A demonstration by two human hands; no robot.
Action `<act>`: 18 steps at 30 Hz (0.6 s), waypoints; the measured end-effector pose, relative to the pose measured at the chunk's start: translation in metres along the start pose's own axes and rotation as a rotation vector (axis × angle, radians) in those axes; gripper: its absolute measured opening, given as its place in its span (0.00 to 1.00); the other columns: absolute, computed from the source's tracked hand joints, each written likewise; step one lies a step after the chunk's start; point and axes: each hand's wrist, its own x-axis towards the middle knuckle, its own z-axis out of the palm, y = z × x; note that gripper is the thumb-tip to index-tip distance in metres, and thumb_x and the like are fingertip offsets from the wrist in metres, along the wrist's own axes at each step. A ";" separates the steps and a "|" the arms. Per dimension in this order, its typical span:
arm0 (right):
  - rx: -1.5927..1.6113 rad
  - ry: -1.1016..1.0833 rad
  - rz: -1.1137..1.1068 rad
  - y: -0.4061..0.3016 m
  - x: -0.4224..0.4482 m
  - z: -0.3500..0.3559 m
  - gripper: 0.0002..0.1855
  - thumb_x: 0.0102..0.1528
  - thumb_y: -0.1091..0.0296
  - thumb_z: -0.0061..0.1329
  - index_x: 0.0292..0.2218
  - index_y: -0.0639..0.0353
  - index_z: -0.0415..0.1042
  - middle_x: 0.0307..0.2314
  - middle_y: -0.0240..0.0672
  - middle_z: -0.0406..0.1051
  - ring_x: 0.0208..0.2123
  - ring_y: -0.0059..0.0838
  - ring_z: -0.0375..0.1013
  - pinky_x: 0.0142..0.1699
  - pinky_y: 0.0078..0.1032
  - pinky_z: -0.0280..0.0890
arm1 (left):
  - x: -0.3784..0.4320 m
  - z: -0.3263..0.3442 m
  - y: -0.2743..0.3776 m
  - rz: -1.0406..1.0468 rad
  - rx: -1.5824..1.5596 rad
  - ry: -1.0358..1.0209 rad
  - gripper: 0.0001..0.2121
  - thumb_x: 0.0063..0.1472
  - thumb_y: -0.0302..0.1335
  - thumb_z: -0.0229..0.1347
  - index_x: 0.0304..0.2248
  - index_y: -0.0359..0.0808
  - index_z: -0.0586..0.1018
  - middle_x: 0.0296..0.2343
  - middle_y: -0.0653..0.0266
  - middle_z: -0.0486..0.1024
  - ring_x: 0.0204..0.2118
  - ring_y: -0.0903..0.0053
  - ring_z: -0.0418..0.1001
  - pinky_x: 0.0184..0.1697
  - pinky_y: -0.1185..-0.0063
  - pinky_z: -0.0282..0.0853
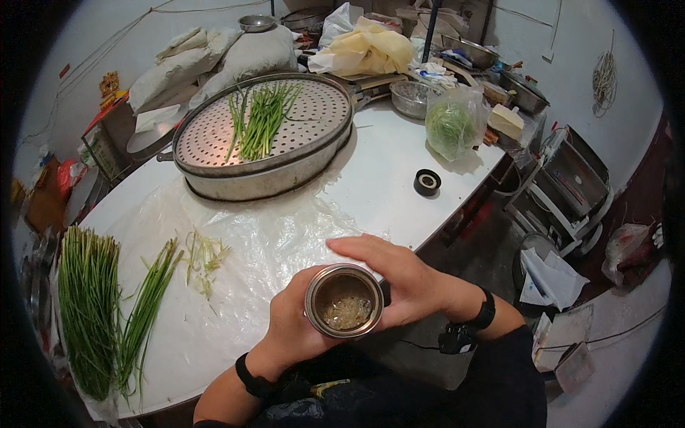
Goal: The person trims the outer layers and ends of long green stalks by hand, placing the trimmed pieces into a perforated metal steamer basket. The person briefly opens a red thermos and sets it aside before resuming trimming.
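An uncovered metal cup with pale bits in liquid is held upright near my body. My left hand wraps its left side and underside. Around its right side curves my right hand, its index finger extended beyond the far rim. A black round lid lies on the white table farther right. On the left, a large bundle of green stalks and a smaller bunch rest on plastic sheeting, beside pale trimmings. More green stalks lie on a perforated round metal tray.
A bagged green vegetable and a metal bowl stand at the table's far right. White sacks are piled behind the tray. The white table's edge runs down at the right, with a metal-framed machine beyond it.
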 end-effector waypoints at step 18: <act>0.059 0.355 0.394 0.045 0.040 -0.054 0.30 0.38 0.62 0.63 0.43 0.61 0.68 0.33 0.33 0.73 0.34 0.21 0.72 0.43 0.23 0.67 | -0.061 -0.082 -0.010 -0.108 0.351 0.151 0.31 0.40 0.27 0.67 0.45 0.26 0.69 0.40 0.47 0.72 0.44 0.59 0.71 0.47 0.73 0.66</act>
